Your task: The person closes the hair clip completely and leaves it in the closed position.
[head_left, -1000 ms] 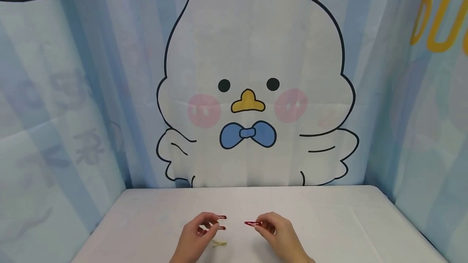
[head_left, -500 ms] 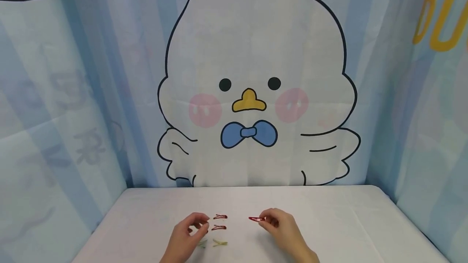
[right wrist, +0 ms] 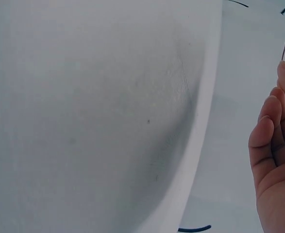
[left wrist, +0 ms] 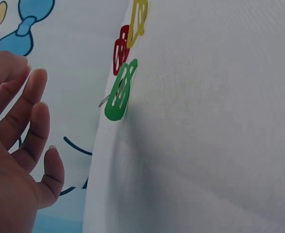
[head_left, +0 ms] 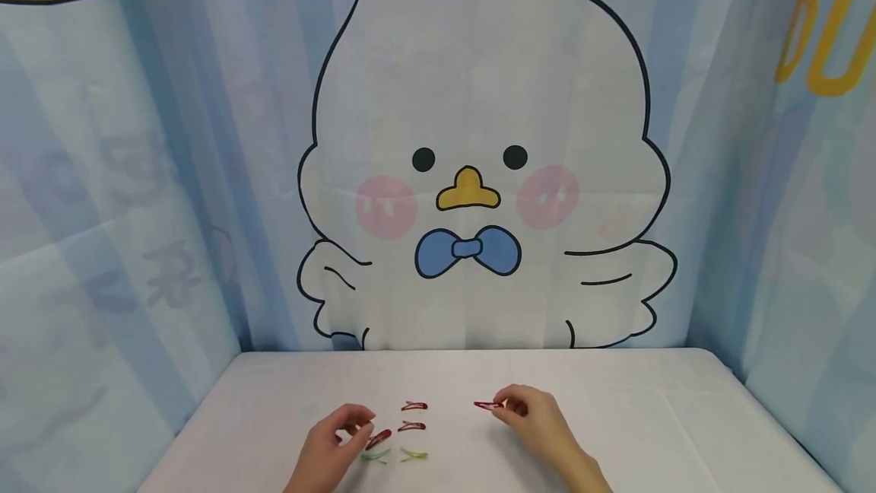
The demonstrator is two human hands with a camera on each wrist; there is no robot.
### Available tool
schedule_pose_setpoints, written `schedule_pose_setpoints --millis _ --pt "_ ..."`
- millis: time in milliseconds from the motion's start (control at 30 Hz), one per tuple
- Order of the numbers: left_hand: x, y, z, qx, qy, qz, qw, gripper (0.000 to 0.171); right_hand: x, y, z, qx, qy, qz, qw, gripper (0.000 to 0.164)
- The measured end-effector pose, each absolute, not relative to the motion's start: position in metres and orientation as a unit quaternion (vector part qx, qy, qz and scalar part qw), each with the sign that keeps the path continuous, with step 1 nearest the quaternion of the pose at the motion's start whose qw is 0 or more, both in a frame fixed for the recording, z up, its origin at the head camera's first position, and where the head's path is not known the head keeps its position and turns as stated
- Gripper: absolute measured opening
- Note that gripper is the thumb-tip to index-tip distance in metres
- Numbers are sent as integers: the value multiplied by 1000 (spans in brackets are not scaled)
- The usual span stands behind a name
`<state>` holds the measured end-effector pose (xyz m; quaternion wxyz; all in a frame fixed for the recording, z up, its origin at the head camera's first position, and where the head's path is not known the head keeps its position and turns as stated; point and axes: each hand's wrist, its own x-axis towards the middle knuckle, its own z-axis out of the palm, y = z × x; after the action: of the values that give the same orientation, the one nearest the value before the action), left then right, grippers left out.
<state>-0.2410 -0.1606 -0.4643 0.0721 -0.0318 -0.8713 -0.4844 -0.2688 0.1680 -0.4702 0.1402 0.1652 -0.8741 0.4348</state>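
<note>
Red clip [head_left: 488,405] pinched at one end in our right hand [head_left: 530,421], fingertips closed on it, just above the table [head_left: 650,417]. Left of that clip lie two more red clips [head_left: 414,406] stacked one behind the other, then a yellow clip [head_left: 414,455] and green clip [head_left: 373,457] nearer us. Further left, our left hand [head_left: 335,443] has loosely curled fingers [left wrist: 33,121]; a dark red clip [head_left: 379,439] sits at its fingertips, grip unclear.
</note>
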Motion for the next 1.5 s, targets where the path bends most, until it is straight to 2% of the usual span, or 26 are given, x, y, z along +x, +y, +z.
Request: schedule_pose_setpoints --millis 367,800,1500 --pt "-244 -175 -469 -36 -879 -473 42 10 -283 176 -471 167 -880 427 123 12" --pt "-261 -185 -480 -70 -885 -460 -25 8 -295 186 -481 166 -889 424 43 9" --pt "-266 -184 -478 -70 -909 -409 -50 9 -302 192 -485 200 -906 373 28 10"
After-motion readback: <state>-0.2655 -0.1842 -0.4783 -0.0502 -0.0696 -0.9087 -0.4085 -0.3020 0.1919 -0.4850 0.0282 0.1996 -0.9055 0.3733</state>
